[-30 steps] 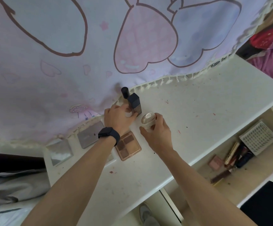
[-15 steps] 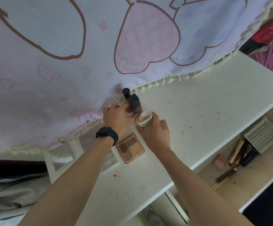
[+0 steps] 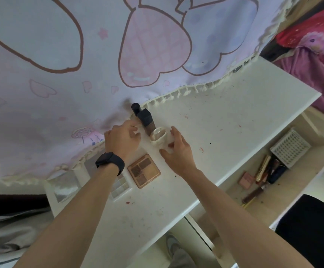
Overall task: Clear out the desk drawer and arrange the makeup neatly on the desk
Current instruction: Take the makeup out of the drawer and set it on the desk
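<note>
The cream jar [image 3: 158,138] is recorded near the desk's [image 3: 234,117] back edge, just beside the dark bottle [image 3: 146,120]. The right hand [image 3: 177,153] is held just right of it, fingers [image 3: 174,132] spread and clamped on nothing, while the left hand [image 3: 121,141] is blurred and its grip cannot be told. Remaining makeup [image 3: 262,168] is noted in the open drawer [image 3: 302,171] beyond the front edge, rightward of the right hand, which is judged nearer for the next pick.

No legible txt, labels, brands or nos. anywhere; curtain [image 3: 60,105] w/ cartoon drawings only, makeup packaging too blurred.
</note>
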{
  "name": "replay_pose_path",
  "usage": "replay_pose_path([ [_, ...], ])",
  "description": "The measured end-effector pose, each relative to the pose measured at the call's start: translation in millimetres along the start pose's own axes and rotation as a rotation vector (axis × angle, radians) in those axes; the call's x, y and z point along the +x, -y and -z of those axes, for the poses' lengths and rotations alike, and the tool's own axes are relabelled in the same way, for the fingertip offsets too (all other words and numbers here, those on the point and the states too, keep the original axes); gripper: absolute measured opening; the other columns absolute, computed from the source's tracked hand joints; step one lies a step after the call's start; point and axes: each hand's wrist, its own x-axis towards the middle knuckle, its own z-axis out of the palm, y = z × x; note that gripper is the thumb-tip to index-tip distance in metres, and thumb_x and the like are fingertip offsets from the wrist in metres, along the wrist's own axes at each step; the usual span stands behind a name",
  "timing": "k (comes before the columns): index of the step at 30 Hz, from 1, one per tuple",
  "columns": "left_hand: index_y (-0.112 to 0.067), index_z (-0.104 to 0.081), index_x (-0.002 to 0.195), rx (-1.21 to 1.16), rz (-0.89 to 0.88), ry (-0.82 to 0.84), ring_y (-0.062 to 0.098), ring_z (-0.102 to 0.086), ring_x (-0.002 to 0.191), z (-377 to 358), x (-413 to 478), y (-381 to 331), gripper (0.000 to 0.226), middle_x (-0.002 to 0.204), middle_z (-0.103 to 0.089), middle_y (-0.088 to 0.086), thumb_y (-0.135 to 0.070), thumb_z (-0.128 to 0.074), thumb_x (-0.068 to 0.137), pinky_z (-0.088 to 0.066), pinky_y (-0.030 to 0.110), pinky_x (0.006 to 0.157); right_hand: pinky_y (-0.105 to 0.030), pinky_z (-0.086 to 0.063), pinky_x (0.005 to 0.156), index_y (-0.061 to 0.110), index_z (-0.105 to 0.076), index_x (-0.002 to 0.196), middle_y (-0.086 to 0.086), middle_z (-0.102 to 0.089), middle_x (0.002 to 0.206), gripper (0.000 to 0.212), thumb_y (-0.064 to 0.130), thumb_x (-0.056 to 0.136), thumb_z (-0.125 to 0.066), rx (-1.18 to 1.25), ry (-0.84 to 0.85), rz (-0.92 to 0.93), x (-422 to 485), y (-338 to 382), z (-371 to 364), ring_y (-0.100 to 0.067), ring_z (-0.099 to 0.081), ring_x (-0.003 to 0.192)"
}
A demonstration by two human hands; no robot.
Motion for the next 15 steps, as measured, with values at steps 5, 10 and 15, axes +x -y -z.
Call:
replay_pose_path([
  [5, -0.029, -0.061, 0.109, -0.287, -0.016, -0.146, 0.003, -0.06, 0.078, -2, -65, -32, 0.023, 0.096, -0.066, -0.007, -0.02, -0.067, 0.09, -0.056, 0.032, 0.07, -0.019, -0.054, 0.083, 0.029, -0.048, 0.138, 0.019, -0.063, 0.123, 0.045, 0.023, 0.096, -0.064, 0.209, -0.103, -0.139, -63, -13, 43, 0.0, -0.063, 0.098],
  [10, -0.03, -0.063, 0.11, -0.418, -0.095, -0.013, 0.008, -0.059, 0.065, -40, -148, -88, 0.019, 0.086, -0.063, -0.019, -0.026, -0.064, 0.092, -0.054, 0.032, 0.062, -0.006, -0.049, 0.076, 0.032, -0.061, 0.119, 0.027, -0.069, 0.103, 0.028, 0.014, 0.098, -0.062, 0.231, -0.153, -0.259, -167, -63, 95, 0.004, -0.066, 0.093],
  [15, -0.036, -0.059, 0.113, -0.326, -0.167, 0.366, 0.004, -0.06, 0.076, -114, -227, -134, 0.02, 0.098, -0.064, -0.016, -0.038, -0.052, 0.094, -0.055, 0.033, 0.072, -0.035, -0.052, 0.094, 0.03, -0.063, 0.115, 0.017, -0.064, 0.107, 0.025, 0.013, 0.096, -0.062, 0.079, -0.109, -0.457, -239, -128, 128, -0.017, -0.061, 0.107],
])
